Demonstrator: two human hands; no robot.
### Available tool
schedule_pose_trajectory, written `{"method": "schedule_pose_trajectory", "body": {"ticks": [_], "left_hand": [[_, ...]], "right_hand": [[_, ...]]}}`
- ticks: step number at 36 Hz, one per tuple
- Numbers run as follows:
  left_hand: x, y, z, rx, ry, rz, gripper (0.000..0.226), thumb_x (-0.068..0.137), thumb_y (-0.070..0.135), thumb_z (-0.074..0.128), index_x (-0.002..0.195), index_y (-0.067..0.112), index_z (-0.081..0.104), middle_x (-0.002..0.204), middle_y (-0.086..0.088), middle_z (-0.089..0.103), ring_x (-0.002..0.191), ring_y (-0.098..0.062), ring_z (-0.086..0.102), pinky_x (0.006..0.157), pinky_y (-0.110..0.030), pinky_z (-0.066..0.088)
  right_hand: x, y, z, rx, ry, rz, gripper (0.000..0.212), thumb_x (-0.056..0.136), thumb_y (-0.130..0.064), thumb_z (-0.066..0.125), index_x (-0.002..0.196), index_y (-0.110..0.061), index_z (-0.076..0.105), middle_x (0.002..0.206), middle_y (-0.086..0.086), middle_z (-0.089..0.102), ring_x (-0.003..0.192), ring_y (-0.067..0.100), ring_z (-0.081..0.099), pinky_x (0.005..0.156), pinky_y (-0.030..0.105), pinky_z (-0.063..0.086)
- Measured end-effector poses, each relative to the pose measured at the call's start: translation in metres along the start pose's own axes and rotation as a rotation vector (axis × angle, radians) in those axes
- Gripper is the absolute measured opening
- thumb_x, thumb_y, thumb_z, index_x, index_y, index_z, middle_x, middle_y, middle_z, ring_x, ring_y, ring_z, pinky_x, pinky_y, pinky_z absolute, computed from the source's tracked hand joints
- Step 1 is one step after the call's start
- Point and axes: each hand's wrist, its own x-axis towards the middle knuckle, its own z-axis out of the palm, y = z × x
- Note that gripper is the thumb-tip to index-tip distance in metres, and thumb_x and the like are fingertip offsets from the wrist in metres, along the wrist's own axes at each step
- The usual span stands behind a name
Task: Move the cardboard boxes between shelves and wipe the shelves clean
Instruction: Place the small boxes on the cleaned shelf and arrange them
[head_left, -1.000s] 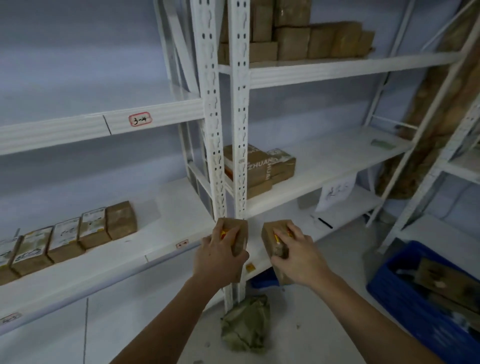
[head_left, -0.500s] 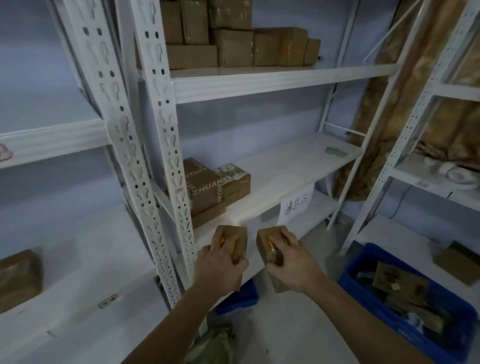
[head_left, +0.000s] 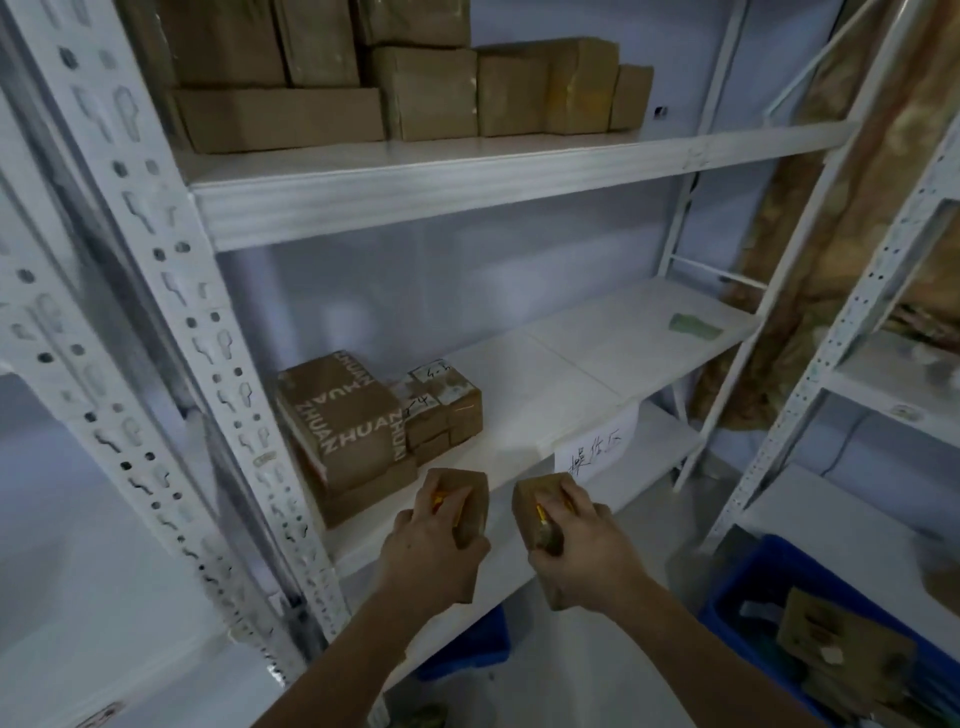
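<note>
Your left hand (head_left: 434, 551) grips one small cardboard box (head_left: 470, 501) and your right hand (head_left: 582, 556) grips another small box (head_left: 530, 514), both held side by side just in front of the middle shelf (head_left: 545, 400). On that shelf, at its left end, sits a stack of taped boxes (head_left: 353, 431).

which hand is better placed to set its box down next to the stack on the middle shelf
Left, probably. The left hand holds its box nearest the stack; the right hand is further along the shelf.
</note>
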Motion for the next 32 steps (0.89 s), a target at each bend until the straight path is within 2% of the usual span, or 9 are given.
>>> {"method": "schedule_pose_trajectory", "body": {"ticks": [5, 8, 12, 18, 22, 24, 27, 32], "left_hand": [[0.041, 0.029, 0.009, -0.010, 0.059, -0.078, 0.064, 0.094, 0.063, 0.047, 0.153, 0.046, 0.030, 0.167, 0.008, 0.009, 0.136, -0.026, 0.043, 0.105, -0.041, 0.047], [0.062, 0.042, 0.010, -0.030, 0.079, -0.121, 0.064, 0.095, 0.062, 0.048, 0.154, 0.045, 0.030, 0.168, 0.007, 0.010, 0.139, -0.028, 0.043, 0.107, -0.042, 0.046], [0.085, 0.049, 0.008, -0.068, 0.132, -0.191, 0.064, 0.094, 0.062, 0.051, 0.152, 0.044, 0.034, 0.167, 0.006, 0.015, 0.137, -0.033, 0.045, 0.105, -0.045, 0.048], [0.121, 0.052, -0.009, -0.104, 0.200, -0.270, 0.064, 0.093, 0.059, 0.056, 0.152, 0.043, 0.037, 0.168, 0.002, 0.016, 0.138, -0.040, 0.045, 0.109, -0.046, 0.044], [0.151, 0.041, -0.024, -0.113, 0.238, -0.301, 0.066, 0.092, 0.055, 0.057, 0.152, 0.042, 0.035, 0.168, 0.002, 0.014, 0.137, -0.044, 0.044, 0.109, -0.050, 0.044], [0.167, 0.035, -0.032, -0.116, 0.267, -0.314, 0.067, 0.092, 0.055, 0.056, 0.153, 0.040, 0.034, 0.167, -0.001, 0.015, 0.135, -0.045, 0.046, 0.108, -0.051, 0.045], [0.193, 0.027, -0.045, -0.113, 0.314, -0.316, 0.067, 0.094, 0.056, 0.054, 0.154, 0.034, 0.035, 0.166, -0.006, 0.014, 0.137, -0.041, 0.044, 0.113, -0.049, 0.037], [0.238, 0.004, -0.057, -0.136, 0.311, -0.371, 0.070, 0.096, 0.057, 0.054, 0.158, 0.036, 0.029, 0.169, -0.005, 0.005, 0.143, -0.043, 0.036, 0.116, -0.047, 0.035]], "right_hand": [[0.049, 0.031, -0.026, -0.023, -0.005, -0.095, 0.073, 0.090, -0.058, 0.057, 0.154, -0.039, 0.027, 0.162, -0.013, 0.006, 0.139, 0.029, 0.032, 0.104, 0.042, 0.045], [0.080, 0.047, -0.037, -0.022, 0.009, -0.160, 0.073, 0.086, -0.059, 0.060, 0.150, -0.038, 0.033, 0.160, -0.009, 0.014, 0.133, 0.030, 0.041, 0.098, 0.042, 0.051], [0.116, 0.058, -0.046, -0.050, -0.029, -0.235, 0.073, 0.087, -0.059, 0.061, 0.151, -0.036, 0.034, 0.162, -0.007, 0.011, 0.133, 0.032, 0.041, 0.098, 0.043, 0.050], [0.160, 0.045, -0.056, -0.015, -0.061, -0.343, 0.065, 0.092, -0.052, 0.063, 0.149, -0.037, 0.035, 0.159, -0.011, 0.012, 0.133, 0.030, 0.037, 0.094, 0.041, 0.050], [0.190, 0.030, -0.054, -0.002, -0.038, -0.399, 0.070, 0.088, -0.057, 0.063, 0.150, -0.040, 0.035, 0.160, -0.011, 0.015, 0.131, 0.029, 0.037, 0.092, 0.041, 0.052], [0.208, 0.023, -0.054, 0.002, -0.038, -0.410, 0.072, 0.087, -0.058, 0.063, 0.151, -0.040, 0.035, 0.163, -0.010, 0.013, 0.134, 0.028, 0.035, 0.092, 0.043, 0.052], [0.231, 0.014, -0.058, 0.003, -0.044, -0.422, 0.072, 0.088, -0.057, 0.061, 0.152, -0.043, 0.032, 0.165, -0.010, 0.011, 0.137, 0.029, 0.031, 0.095, 0.044, 0.051], [0.266, 0.000, -0.066, -0.019, -0.042, -0.441, 0.071, 0.091, -0.056, 0.060, 0.154, -0.043, 0.030, 0.166, -0.010, 0.008, 0.141, 0.030, 0.030, 0.096, 0.044, 0.052]]}}
